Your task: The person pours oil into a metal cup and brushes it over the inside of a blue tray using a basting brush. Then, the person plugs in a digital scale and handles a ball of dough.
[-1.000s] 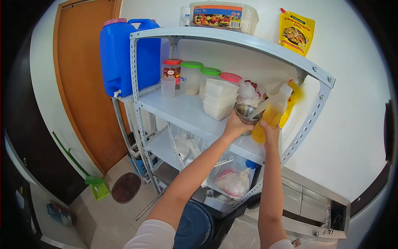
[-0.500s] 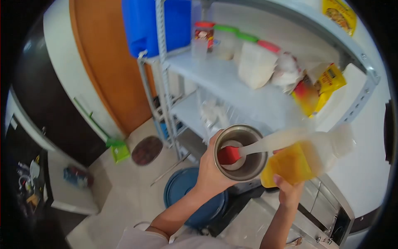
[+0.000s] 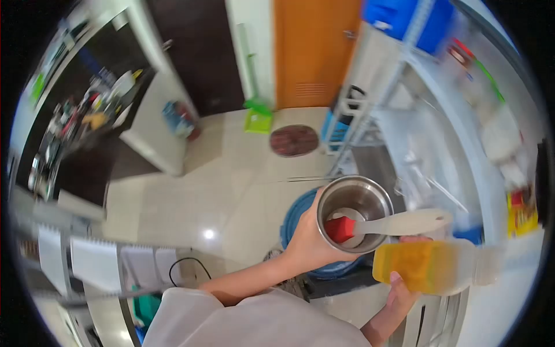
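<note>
My left hand (image 3: pixel 307 242) is wrapped round a stainless steel cup (image 3: pixel 381 199), its open mouth facing up at me. Inside the cup rests the red head of a basting brush (image 3: pixel 407 222), whose pale handle sticks out over the rim to the right. My right hand (image 3: pixel 400 294) grips a clear plastic bottle of yellow oil (image 3: pixel 407 266), tilted onto its side with its neck pointing right. The bottle lies just below the brush handle, close beside the cup.
A blue lidded bin (image 3: pixel 293 215) stands below the cup. To the right is a metal shelf rack (image 3: pixel 462 139) with bags and jars. A green dustpan (image 3: pixel 258 120) and an oval mat (image 3: pixel 294 140) lie near the orange door (image 3: pixel 309 52). A cluttered counter (image 3: pixel 87 136) runs along the left.
My view has swung left, so the shelf rack now sits further right and more floor and the left counter show. Both hands keep hold of the cup and the bottle.
</note>
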Motion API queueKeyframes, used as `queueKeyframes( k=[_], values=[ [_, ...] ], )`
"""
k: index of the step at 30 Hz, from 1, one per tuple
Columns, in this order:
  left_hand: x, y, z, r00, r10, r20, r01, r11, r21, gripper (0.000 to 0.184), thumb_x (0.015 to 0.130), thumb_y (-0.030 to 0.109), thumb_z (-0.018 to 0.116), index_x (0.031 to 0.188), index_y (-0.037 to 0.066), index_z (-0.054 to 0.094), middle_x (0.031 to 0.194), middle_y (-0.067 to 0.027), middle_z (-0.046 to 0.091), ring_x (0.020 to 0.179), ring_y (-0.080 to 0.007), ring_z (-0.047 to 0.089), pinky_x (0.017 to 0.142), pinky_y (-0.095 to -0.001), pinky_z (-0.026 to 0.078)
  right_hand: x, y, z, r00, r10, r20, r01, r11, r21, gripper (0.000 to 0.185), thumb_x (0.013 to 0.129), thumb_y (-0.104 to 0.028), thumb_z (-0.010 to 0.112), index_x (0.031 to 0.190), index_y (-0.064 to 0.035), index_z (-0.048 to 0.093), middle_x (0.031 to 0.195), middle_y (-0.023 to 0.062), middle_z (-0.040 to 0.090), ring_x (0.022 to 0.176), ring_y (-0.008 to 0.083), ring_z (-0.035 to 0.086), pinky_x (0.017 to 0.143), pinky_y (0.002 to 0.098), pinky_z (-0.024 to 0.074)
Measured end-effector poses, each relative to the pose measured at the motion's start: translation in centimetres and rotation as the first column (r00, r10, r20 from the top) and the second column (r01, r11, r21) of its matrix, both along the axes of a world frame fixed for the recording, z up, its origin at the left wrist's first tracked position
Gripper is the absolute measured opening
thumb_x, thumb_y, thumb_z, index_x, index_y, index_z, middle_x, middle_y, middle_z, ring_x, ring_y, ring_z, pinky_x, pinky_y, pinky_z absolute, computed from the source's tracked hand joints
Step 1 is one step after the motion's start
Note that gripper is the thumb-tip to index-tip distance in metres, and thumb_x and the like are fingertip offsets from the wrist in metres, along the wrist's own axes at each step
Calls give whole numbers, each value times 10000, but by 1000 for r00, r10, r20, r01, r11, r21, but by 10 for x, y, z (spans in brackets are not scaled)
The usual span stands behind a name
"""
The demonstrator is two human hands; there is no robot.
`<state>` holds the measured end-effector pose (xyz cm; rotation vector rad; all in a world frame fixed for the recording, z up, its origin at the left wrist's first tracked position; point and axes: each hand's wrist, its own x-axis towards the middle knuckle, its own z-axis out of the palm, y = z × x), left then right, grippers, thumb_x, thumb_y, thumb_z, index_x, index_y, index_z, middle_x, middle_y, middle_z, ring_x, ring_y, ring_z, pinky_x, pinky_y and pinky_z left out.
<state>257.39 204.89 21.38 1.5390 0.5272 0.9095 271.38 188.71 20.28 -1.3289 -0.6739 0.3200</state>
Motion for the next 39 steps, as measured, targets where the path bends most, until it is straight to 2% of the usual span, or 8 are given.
queueKeyframes(
  k=[3, 9, 12, 19, 24, 29, 32, 39],
  values=[
    [-64, 35, -11, 978, 206, -28, -207, 975, -85, 842, 526, 124, 841, 1252, 34, 423, 1166, -115, 556, 1075, -230, 556, 927, -332, 433, -26, 60, -7, 949, 305, 82, -309, 950, 43, 798, 638, -127, 687, 1346, -6, 340, 1206, 148, 491, 1154, 285, 474, 1007, 422, 356],
    [-222, 115, -22, 800, 600, -25, -599, 794, -105, 814, 519, 131, 842, 1220, 43, 437, 1165, -109, 560, 1071, -233, 555, 924, -344, 436, -144, 197, -24, 793, 605, 70, -609, 786, 110, 787, 632, -169, 692, 1323, -20, 347, 1171, 157, 498, 1121, 298, 482, 1004, 423, 352],
    [-311, 154, -22, 625, 777, -71, -776, 629, 53, 803, 527, 135, 842, 1216, 50, 438, 1160, -110, 564, 1061, -234, 558, 920, -354, 441, -217, 275, -33, 688, 725, 8, -723, 685, 87, 784, 621, -219, 719, 1296, -28, 371, 1136, 149, 495, 1077, 288, 488, 977, 418, 367],
    [-490, 211, -29, 232, 970, -70, -968, 237, 78, 789, 546, 161, 840, 1216, 50, 439, 1144, -108, 572, 1050, -233, 562, 911, -356, 446, -384, 440, -48, 390, 914, -113, -909, 401, 110, 766, 628, -166, 650, 1319, -21, 352, 1177, 164, 506, 1127, 277, 479, 994, 396, 363],
    [-589, 252, -42, -60, 996, -59, -998, -59, 15, 757, 549, 167, 844, 1195, 34, 471, 1123, -113, 586, 1029, -223, 572, 899, -344, 452, -489, 540, -51, 211, 976, -57, -976, 213, 40, 752, 620, -179, 634, 1306, -25, 366, 1164, 163, 514, 1113, 272, 482, 975, 391, 373],
    [-681, 318, -59, -217, 968, -130, -974, -224, -43, 716, 557, 149, 844, 1174, 20, 504, 1113, -117, 596, 1020, -210, 575, 891, -337, 455, -599, 640, -53, 50, 998, -44, -995, 46, -89, 728, 618, -192, 634, 1282, -28, 385, 1139, 161, 526, 1081, 263, 496, 964, 388, 379],
    [-738, 361, -59, -357, 933, -47, -932, -359, -44, 693, 565, 132, 840, 1170, 15, 522, 1119, -116, 597, 1029, -203, 572, 894, -337, 453, -685, 704, -49, -41, 997, -60, -992, -48, -121, 722, 616, -195, 645, 1272, -30, 392, 1124, 155, 534, 1066, 260, 504, 958, 387, 384],
    [-853, 388, -66, -617, 787, -33, -780, -616, -114, 698, 577, 153, 850, 1175, 20, 515, 1126, -111, 594, 1032, -204, 571, 897, -338, 453, -914, 802, -39, -519, 855, 21, -843, -508, -177, 715, 627, -200, 671, 1267, -45, 392, 1103, 147, 542, 1053, 256, 520, 945, 389, 398]
  ],
)
